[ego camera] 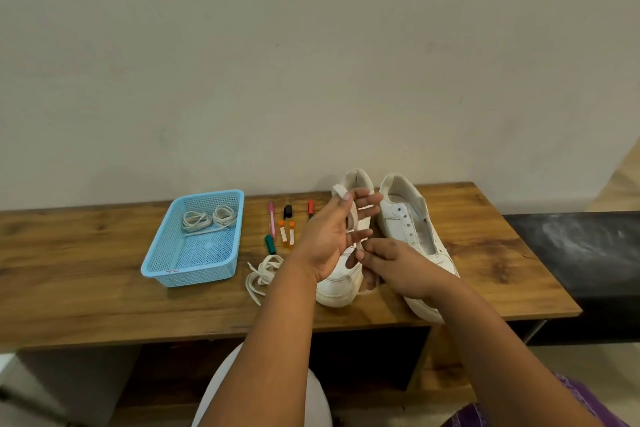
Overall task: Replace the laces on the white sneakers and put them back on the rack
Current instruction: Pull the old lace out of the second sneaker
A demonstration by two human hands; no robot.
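Two white sneakers stand on the wooden bench [104, 298], heels toward the wall. The right sneaker [408, 225] has bare eyelets. The left sneaker [337, 284] is mostly hidden behind my hands. My left hand [332, 236] is raised over it, and a white lace [352, 218] is looped around its spread fingers and held under the thumb. My right hand [391, 265] pinches the lower end of that lace. Another loose white lace [261, 276] lies on the bench left of the sneakers. Two coiled laces [207, 218] lie in a blue basket [162, 262].
Several markers and small orange tubes [285, 227] lie between the basket and the sneakers. A plain wall rises behind the bench. A dark ledge [581, 250] adjoins the bench on the right. Below the bench's front edge are my knees.
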